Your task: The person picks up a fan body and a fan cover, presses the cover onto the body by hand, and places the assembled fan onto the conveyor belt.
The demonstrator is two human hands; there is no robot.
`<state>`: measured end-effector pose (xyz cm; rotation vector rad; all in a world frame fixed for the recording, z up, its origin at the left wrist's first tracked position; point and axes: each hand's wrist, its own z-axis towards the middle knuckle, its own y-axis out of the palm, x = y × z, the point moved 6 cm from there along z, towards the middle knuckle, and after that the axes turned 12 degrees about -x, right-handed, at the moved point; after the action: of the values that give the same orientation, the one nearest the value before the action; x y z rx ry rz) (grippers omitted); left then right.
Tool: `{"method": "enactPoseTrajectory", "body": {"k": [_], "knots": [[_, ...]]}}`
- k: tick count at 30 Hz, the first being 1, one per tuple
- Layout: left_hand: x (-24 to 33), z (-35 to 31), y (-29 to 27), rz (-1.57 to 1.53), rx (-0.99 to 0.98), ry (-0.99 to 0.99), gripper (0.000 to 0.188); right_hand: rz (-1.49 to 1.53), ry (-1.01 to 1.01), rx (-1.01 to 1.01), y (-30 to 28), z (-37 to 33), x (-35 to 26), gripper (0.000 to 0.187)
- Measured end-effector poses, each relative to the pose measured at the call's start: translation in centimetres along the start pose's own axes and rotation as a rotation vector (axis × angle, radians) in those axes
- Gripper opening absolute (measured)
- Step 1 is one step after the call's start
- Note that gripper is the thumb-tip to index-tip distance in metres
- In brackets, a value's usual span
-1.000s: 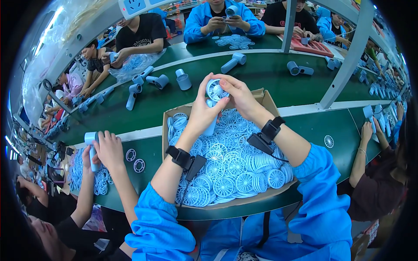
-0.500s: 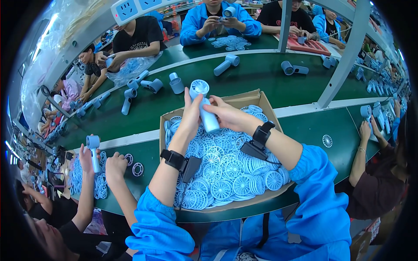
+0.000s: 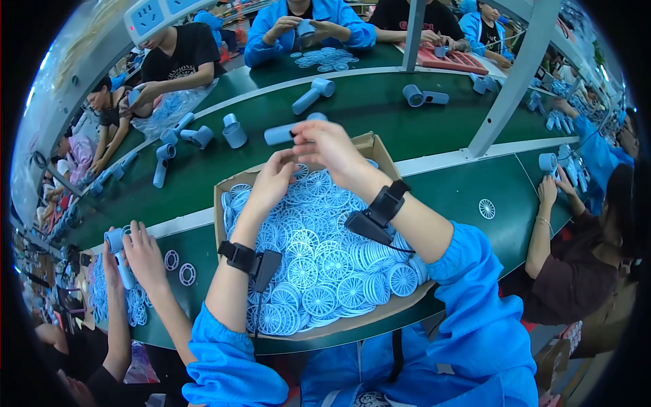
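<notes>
A light-blue handheld fan [image 3: 278, 135] lies on the green belt just past the box, partly covered by my right hand [image 3: 329, 152]. That hand's bent fingers are apart at the fan's handle; whether they touch it, I cannot tell. My left hand [image 3: 272, 182] hovers over the far part of the cardboard box, fingers loosely bent and holding nothing I can see. Below both hands, the open box [image 3: 222, 224] is full of round light-blue fan grilles [image 3: 319, 298]. Black straps with small devices sit on both my wrists.
More fans [image 3: 313, 95] lie scattered along the green belt [image 3: 258, 163]. One loose grille [image 3: 487, 209] is on the table at right. At left, a co-worker's hands [image 3: 146, 254] handle a fan beside two pale rings [image 3: 187, 274]. A metal post [image 3: 505, 102] rises at right.
The fan I held upright in both hands over the box now lies on its side on the belt. My left hand has come off it. The view has shifted slightly.
</notes>
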<state>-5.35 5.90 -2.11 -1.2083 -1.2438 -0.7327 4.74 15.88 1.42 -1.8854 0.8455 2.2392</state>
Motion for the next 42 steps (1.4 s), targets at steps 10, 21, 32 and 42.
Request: {"method": "enactPoseTrajectory", "body": {"k": [10,21,32,42], "knots": [[0.5,-1.5,3.2,0.845,-0.323,0.177,0.041,-0.61,0.0,0.459,-26.8,1.9,-6.1,0.036],[-0.3,-0.9,4.0,0.802,-0.288,0.201,0.042,-2.058,0.393,0.478,-46.6,5.7,-6.4,0.063],[-0.5,-0.7,3.2,0.73,-0.239,0.167,0.034,-1.233,0.299,0.257,-29.5,5.2,-4.5,0.023],[2.7,-1.8,2.4,-0.747,-0.248,0.074,0.059,-0.92,0.199,-0.305,2.6,-3.0,-6.5,0.034]]}}
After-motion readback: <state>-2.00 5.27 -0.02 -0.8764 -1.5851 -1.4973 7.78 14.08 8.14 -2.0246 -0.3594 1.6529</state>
